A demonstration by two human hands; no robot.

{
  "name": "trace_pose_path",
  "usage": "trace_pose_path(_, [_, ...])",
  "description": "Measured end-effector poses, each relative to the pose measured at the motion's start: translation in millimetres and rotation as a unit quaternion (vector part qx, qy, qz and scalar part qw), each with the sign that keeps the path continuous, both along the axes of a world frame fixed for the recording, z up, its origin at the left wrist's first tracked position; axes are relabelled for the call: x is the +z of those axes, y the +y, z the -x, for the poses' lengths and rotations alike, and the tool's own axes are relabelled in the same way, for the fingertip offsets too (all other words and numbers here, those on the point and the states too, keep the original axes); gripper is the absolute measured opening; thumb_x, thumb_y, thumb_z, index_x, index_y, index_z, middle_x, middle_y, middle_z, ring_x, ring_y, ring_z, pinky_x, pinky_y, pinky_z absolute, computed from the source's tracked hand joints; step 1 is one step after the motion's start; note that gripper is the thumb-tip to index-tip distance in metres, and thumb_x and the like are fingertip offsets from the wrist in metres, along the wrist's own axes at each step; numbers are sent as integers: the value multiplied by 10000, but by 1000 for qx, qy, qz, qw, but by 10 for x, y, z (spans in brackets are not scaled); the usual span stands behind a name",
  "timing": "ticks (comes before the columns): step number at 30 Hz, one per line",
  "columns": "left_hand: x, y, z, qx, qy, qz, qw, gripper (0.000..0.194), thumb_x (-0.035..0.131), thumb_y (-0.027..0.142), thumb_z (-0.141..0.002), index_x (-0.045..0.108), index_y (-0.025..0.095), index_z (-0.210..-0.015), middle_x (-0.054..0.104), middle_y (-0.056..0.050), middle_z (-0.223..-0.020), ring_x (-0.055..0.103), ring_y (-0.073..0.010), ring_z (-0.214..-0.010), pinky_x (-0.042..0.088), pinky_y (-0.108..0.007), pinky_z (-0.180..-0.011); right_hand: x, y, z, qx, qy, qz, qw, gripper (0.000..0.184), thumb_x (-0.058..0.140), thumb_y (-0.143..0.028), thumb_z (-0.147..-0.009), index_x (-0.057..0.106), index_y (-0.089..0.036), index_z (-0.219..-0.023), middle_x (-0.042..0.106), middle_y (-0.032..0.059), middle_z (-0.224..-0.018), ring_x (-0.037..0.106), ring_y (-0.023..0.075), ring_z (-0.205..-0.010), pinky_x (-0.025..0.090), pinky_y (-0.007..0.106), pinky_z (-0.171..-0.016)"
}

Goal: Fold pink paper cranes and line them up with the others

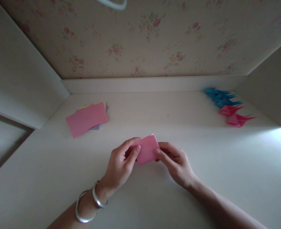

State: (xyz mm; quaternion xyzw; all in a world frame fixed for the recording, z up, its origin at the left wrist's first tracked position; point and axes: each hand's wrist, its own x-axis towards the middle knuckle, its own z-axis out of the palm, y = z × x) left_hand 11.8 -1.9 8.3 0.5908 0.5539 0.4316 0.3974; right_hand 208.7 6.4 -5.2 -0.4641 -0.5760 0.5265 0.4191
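Note:
A folded pink sheet of paper (147, 150) is held up over the white table, roughly square, with layered edges showing at its top corner. My left hand (121, 162) pinches its left edge, thumb on the face and fingers behind. On the opposite edge, my right hand (175, 162) grips the paper between thumb and fingers. The fingertips behind the paper are partly hidden. Two silver bangles (98, 197) circle my left wrist.
Pink paper sheets (88, 119) lie at the back left, with yellow and purple ones peeking out beneath. Toward the back right sit blue folded paper figures (223, 97) and pink folded paper figures (238, 120). A floral wall (135, 41) and white side panels bound the table (202, 140).

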Motion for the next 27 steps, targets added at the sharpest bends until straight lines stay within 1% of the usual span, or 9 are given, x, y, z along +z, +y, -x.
trace_pose_path(3, [11,-1,0,-11,23,-14,1000,280,602,324,-925,687,203,-1163,752,-69,-1029,690,-184,-847,544,-248,-753,-20,13,31,-14,63,25,998,285,631,-431,-896,655,-199,-1060,721,64,-890,633,169,-738,519,274,-652])
trace_pose_path(6, [8,10,3,-16,32,-25,999,277,592,309,-930,696,203,-1163,756,-82,-1076,703,-201,-905,554,-265,-795,-1,34,55,-18,112,56,992,362,632,-460,-884,587,-225,-1156,738,58,-877,658,182,-759,531,277,-667])
trace_pose_path(8, [-2,20,5,-25,44,-35,998,280,583,295,-934,697,207,-1174,750,-87,-1121,702,-214,-968,547,-287,-861,11,48,54,-21,97,66,993,374,627,-480,-882,610,-219,-1149,742,64,-905,664,194,-793,527,274,-687])
trace_pose_path(10, [-13,26,4,-40,58,-42,997,288,577,283,-936,695,212,-1190,740,-87,-1160,692,-222,-1026,531,-305,-920,13,60,41,-24,45,59,997,342,599,-491,-897,678,-198,-1054,731,61,-911,647,195,-801,503,256,-678])
trace_pose_path(14, [-26,24,-1,-55,67,-30,996,321,582,293,-935,674,210,-1231,733,-92,-1179,695,-222,-1027,535,-309,-926,-2,71,21,-19,-36,31,999,377,518,-499,-937,710,-180,-883,666,34,-803,565,171,-701,434,238,-596])
trace_pose_path(17, [-26,20,-4,-48,76,-25,996,344,585,300,-934,657,199,-1255,741,-98,-1152,709,-217,-972,548,-306,-894,-16,69,25,-13,-45,18,999,361,503,-477,-951,687,-187,-841,615,12,-755,516,150,-659,404,226,-571])
trace_pose_path(20, [-29,17,-4,-51,83,-35,995,322,568,287,-945,665,203,-1241,736,-92,-1168,700,-218,-1008,544,-297,-890,-18,69,31,-21,-47,15,999,345,508,-459,-954,688,-187,-840,595,7,-737,493,143,-654,386,219,-561])
trace_pose_path(23, [-38,12,-4,-62,81,-46,994,304,550,279,-957,673,212,-1227,729,-82,-1190,688,-220,-1053,531,-297,-918,5,74,32,-23,-38,35,998,350,519,-469,-945,698,-184,-849,607,16,-751,499,149,-664,388,225,-566])
trace_pose_path(27, [-55,2,-9,-78,87,-51,992,293,532,268,-966,677,212,-1215,735,-73,-1175,695,-209,-1032,527,-285,-918,38,78,23,-19,-26,50,998,360,527,-491,-935,696,-187,-838,613,20,-756,516,157,-682,396,226,-571])
